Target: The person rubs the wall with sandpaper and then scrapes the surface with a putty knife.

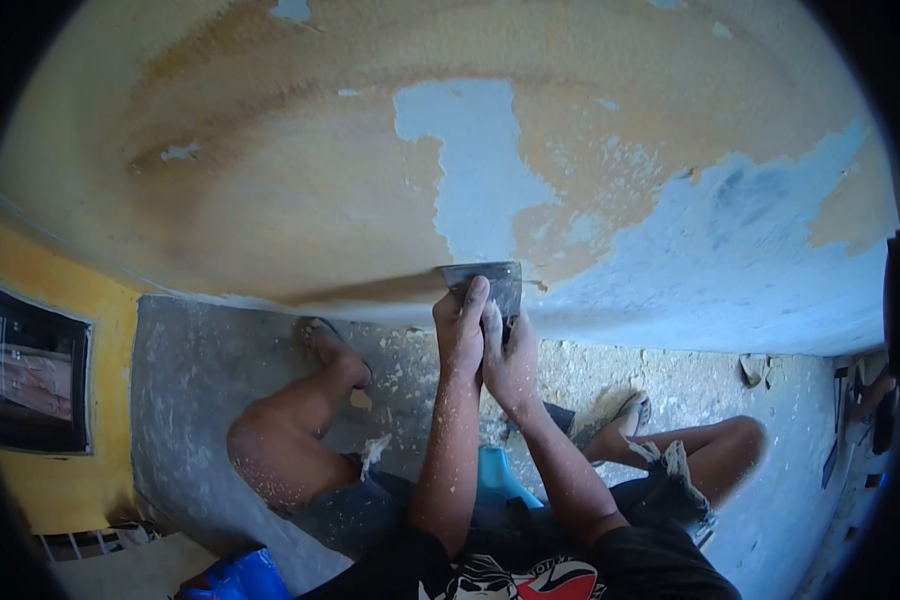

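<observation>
Metal scraper (505,282) pressed flat low on the peeling wall (370,200), left hand (459,338) clenched round its handle, forefinger along the blade, right hand (511,368) wrapped close beside it, also grasping the scraper, dusty floor (200,380) near

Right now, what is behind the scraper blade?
The wall: orange paint to its left, blue patch to its right. The spot right behind the scraper is covered, and the left hand and right hand hide its handle.
</observation>
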A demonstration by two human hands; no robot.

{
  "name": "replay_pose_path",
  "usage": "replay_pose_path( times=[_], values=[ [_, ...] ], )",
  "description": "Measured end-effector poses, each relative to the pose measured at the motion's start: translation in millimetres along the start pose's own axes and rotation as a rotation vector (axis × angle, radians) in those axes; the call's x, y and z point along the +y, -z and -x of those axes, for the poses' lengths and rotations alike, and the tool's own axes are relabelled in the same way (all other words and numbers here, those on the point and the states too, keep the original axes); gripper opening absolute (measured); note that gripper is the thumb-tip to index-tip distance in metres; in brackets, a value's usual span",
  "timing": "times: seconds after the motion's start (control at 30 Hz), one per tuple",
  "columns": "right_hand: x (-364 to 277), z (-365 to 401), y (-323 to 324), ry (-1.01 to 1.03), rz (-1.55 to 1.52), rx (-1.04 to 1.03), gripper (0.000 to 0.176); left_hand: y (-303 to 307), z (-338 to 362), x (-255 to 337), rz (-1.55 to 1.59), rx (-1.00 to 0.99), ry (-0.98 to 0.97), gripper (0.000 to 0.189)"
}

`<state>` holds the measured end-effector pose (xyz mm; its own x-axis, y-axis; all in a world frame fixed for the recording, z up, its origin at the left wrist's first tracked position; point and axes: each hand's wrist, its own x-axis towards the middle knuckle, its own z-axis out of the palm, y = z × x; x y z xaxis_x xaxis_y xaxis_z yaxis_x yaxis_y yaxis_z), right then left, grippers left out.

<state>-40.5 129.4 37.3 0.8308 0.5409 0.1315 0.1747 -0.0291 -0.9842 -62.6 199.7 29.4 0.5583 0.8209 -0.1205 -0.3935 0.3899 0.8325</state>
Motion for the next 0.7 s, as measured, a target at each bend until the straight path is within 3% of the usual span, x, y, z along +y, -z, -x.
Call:
replay_pose_path(
  times=[0.1,0.2,0.3,0.37,0.4,0.57,0.63,0.7],
  values=[
    [31.8,6.1,-3.4,-0.071,0.123,0.045,0.041,21.5,-3.5,-27.6,-0.059,-0.013,-0.018,0.023],
    [28.3,10.6,-5.7,-0.001,0.096,0.061,0.039,13.6,-0.5,-24.5,-0.108,0.026,0.005,0.023],
    [2.1,-1.6,-2.3,0.050,0.071,0.079,0.039,-3.7,-1.6,2.8,-0.090,0.063,0.022,0.024],
    [-28.4,-6.0,8.9,-0.013,0.043,0.004,0.039,-15.4,3.9,29.9,-0.147,-0.073,-0.037,0.024],
    [-43.0,-7.6,12.4,-0.013,-0.049,-0.014,0.039,-25.6,8.0,33.8,-0.011,-0.034,-0.017,0.024],
    [23.2,10.1,-5.8,0.066,0.072,0.116,0.039,17.4,-0.2,-21.0,-0.173,0.001,-0.072,0.024],
    [26.2,11.5,-7.8,-0.061,0.138,0.041,0.038,26.5,-1.2,-26.0,-0.175,0.042,-0.022,0.025],
    [23.0,12.2,-10.4,-0.048,0.137,0.056,0.036,26.9,-1.6,-21.3,-0.189,0.043,-0.016,0.025]
  ],
)
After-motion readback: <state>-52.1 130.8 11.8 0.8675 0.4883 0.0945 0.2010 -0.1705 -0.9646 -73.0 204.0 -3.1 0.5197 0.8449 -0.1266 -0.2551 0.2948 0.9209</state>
